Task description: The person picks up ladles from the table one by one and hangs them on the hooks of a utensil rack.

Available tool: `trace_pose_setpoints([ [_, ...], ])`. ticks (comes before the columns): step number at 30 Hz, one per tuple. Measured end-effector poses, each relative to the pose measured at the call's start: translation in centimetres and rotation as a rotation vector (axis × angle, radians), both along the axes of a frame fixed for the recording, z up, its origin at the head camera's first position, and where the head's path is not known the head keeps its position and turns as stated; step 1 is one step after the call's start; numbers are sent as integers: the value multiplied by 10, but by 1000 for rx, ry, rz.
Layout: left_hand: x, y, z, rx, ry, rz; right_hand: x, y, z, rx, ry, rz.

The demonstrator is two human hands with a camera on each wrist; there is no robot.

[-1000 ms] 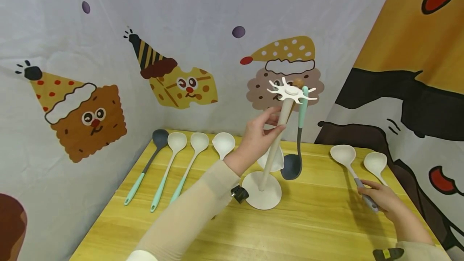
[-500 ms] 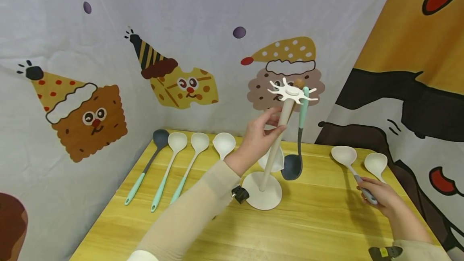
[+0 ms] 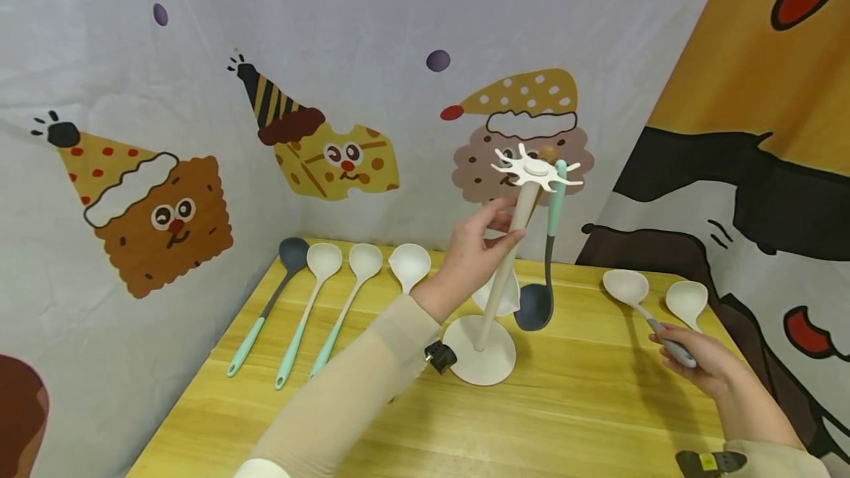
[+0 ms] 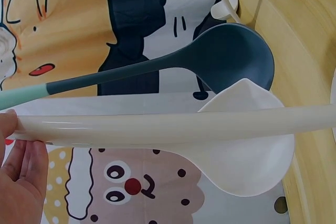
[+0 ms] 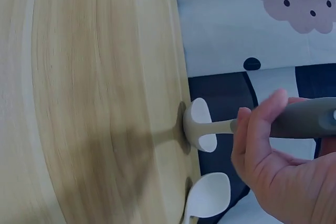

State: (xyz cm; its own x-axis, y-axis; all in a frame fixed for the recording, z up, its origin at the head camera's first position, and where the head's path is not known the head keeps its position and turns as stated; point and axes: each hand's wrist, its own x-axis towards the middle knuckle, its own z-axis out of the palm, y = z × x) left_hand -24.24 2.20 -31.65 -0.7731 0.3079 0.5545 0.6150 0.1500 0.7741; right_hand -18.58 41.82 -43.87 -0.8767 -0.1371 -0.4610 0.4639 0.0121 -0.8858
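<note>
My left hand (image 3: 468,253) grips the upper pole of a cream utensil stand (image 3: 498,290), fingers behind it and thumb in front. From the stand's white hook ring (image 3: 534,168) hangs a dark ladle (image 4: 236,56) with a mint handle. A white ladle (image 4: 247,166) with a pointed lip hangs behind the pole, its brown handle end showing above the ring. Over at the right, my right hand (image 3: 707,364) holds a white ladle (image 3: 626,287) by its grey handle (image 5: 304,119). That ladle's bowl is low over the tabletop, with the handle raised toward me.
Another white ladle (image 3: 687,301) lies at the table's right edge. Along the left lie a dark ladle (image 3: 294,253) and several white ones, such as a white ladle (image 3: 324,260), with mint handles. A printed cloth (image 3: 372,21) stands behind the wooden table (image 3: 564,419).
The right hand has turned and raised the grey handle's end a little, with the bowl shifting only slightly. The left hand and the stand have stayed in place.
</note>
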Motion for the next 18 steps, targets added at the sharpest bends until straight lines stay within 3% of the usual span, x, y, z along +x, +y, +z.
trace_pose_setpoints([
  [4, 0, 0, 0, -3, -4, -2, 0, -3, 1, -132, 6, -31],
  [11, -1, 1, -1, -3, -4, 4, 1, -5, 0, -314, 103, -34],
  [18, -2, 1, -2, -9, 4, 6, 1, -8, -8, -559, 316, -23],
])
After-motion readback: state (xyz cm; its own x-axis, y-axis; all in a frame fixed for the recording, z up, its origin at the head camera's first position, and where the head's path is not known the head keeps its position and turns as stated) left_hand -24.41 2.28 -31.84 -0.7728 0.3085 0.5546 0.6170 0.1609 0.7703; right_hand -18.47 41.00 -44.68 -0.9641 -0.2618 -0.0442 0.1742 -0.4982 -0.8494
